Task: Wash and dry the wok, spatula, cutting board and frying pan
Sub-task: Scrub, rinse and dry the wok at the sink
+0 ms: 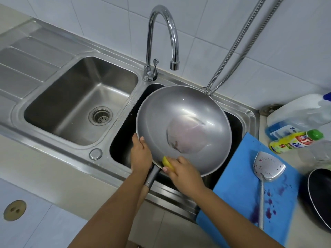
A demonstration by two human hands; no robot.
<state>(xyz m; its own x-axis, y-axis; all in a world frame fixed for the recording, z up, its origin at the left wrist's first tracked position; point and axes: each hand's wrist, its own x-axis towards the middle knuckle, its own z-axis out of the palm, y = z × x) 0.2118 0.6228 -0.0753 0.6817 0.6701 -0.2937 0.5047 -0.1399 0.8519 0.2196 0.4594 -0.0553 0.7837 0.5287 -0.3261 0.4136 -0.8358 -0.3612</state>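
Head view has my left hand (pixel 141 153) gripping the rim of the wok (pixel 184 122), tilted over the right basin (pixel 120 144) so my right hand (pixel 186 173), fingers curled on the yellow sponge (pixel 167 162), can scrub.

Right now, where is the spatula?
In the head view, the spatula lies on the blue cutting board on the counter right of the sink, between the wok and the dark frying pan.

Bright, even light, maybe from above. White shine sits on the wok (pixel 186 122) and tap (pixel 174 38). Shadows are soft. Straight lines bend near the edges.
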